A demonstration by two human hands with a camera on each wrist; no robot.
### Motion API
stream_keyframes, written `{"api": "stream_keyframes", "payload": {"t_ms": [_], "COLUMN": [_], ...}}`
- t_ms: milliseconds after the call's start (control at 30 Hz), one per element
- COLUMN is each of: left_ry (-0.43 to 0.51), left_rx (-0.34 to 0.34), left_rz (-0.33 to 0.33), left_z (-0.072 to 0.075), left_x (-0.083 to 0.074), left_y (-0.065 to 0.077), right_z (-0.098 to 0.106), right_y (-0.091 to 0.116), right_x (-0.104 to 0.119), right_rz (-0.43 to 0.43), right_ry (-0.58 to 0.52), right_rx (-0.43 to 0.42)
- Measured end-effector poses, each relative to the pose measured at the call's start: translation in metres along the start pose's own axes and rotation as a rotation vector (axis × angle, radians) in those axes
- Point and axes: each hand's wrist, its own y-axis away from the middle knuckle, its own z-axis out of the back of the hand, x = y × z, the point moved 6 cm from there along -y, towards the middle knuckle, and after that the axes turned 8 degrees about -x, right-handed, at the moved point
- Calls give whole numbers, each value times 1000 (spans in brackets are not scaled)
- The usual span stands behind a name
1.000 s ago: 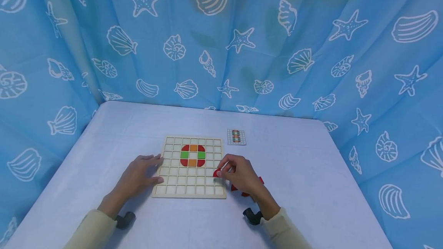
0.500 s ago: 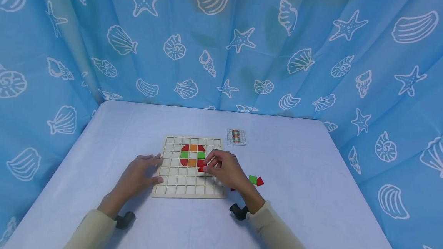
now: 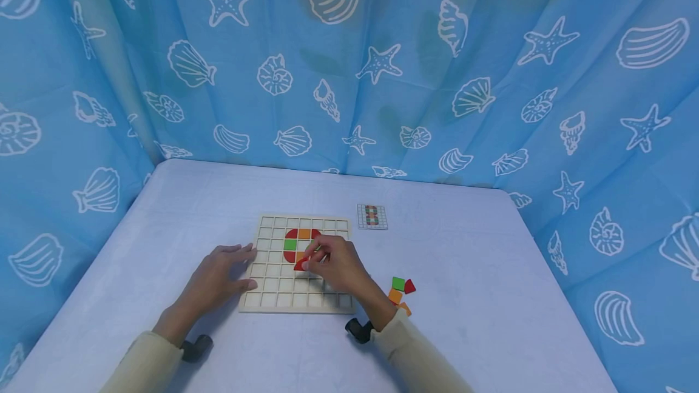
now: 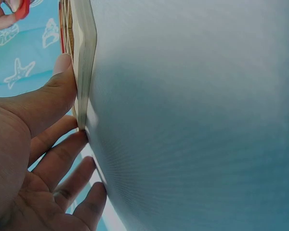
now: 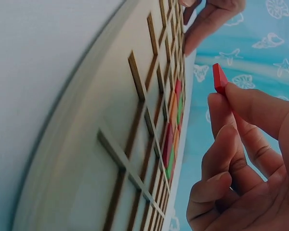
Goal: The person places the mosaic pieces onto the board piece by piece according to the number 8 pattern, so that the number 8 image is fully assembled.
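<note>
A pale wooden grid board (image 3: 273, 301) lies flat on the table. Red corner tiles, orange tiles (image 3: 304, 233) and green tiles (image 3: 290, 245) form a rounded block in its upper middle, partly covered by my right hand (image 3: 340, 267). Between thumb and forefinger that hand pinches a red wedge-shaped tile (image 3: 300, 265), held over the grid just below the block. The right wrist view shows the same red tile (image 5: 219, 78) sticking up from the fingertips. With fingers spread, my left hand (image 3: 214, 276) rests against the board's left edge; its thumb (image 4: 62, 72) touches the side.
Loose tiles, among them a green one (image 3: 398, 284), a red one (image 3: 410, 286) and an orange one (image 3: 395, 295), lie right of the board, partly behind my right forearm. A small pattern card (image 3: 372, 216) sits beyond the board's upper right corner. A blue shell-print curtain (image 3: 349, 77) encloses the table.
My right hand has carried the red tile leftward from the board's right edge to below the tile block, uncovering more loose tiles. The left hand has stayed in place.
</note>
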Motion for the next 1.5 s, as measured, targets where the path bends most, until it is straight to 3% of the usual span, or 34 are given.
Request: {"api": "stream_keyframes", "payload": {"t_ms": [400,933,1167,1500], "left_ry": [-7,7,4,0], "left_rx": [12,6,13,7], "left_rz": [2,-10,1,3], "left_z": [-1,0,-1,0], "left_x": [0,0,1,0], "left_y": [-1,0,-1,0], "right_z": [-29,-40,-35,-4], "right_y": [-7,-9,-7,2], "right_x": [-7,2,-3,-13], "right_rz": [-93,-98,-117,-112], "right_ry": [128,296,222,97], "right_rx": [1,-14,-17,-66]}}
